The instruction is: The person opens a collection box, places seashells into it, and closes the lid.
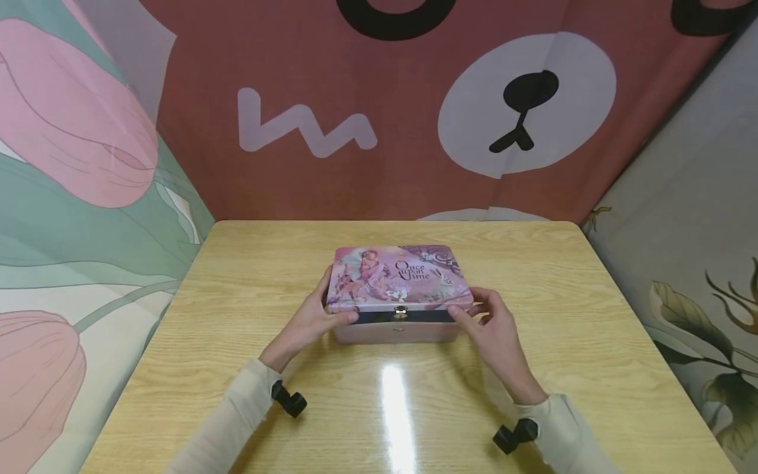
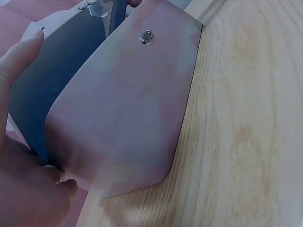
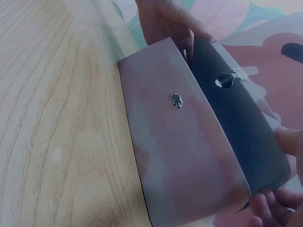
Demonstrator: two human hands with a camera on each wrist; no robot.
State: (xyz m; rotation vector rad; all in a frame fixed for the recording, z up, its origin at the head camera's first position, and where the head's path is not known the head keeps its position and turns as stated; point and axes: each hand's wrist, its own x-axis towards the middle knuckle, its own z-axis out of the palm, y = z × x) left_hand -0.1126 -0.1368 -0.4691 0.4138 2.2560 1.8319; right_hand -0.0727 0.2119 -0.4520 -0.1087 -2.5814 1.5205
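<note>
A pink tin box [image 1: 397, 334] stands on the table, its hinged lid [image 1: 403, 276] tilted up a little at the front. The lid carries a fairy picture and the words "Once Upon A Time". My left hand [image 1: 304, 320] grips the lid's left front corner, thumb on the front edge. At the right front corner my right hand [image 1: 496, 336] holds the lid, thumb on the edge and fingers at the side. A metal clasp [image 3: 236, 76] hangs from the lid, apart from the oval catch [image 3: 175, 100] on the box front. The box's contents are hidden.
The box rests on a light wood table [image 1: 249, 263]. Behind the table hangs a red cloth [image 1: 355, 184] with a cartoon bear face. Patterned cloths flank both sides. A bright reflection lies on the wood in front of the box.
</note>
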